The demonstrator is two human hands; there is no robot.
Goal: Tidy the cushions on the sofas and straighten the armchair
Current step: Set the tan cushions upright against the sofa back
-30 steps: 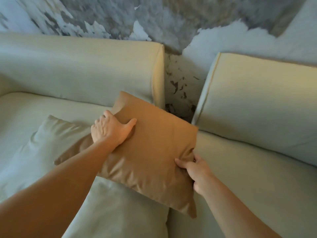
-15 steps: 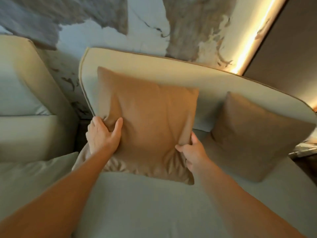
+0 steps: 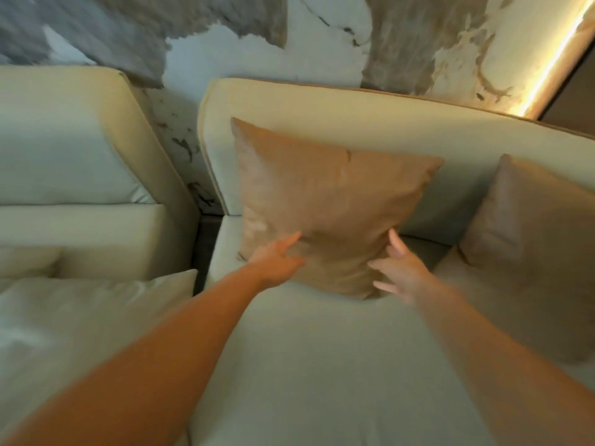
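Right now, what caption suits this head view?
Both hands, left hand and right hand, open around a tan cushion propped against the sofa back.

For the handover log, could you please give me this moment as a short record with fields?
setting: two cream sofas side by side, marbled wall behind
tan cushion: upright, leaning on right sofa backrest
second tan cushion: propped further right on the same sofa
cream cushion: lying on left sofa
left hand: open, at cushion's lower left
right hand: open, fingers spread, at lower right
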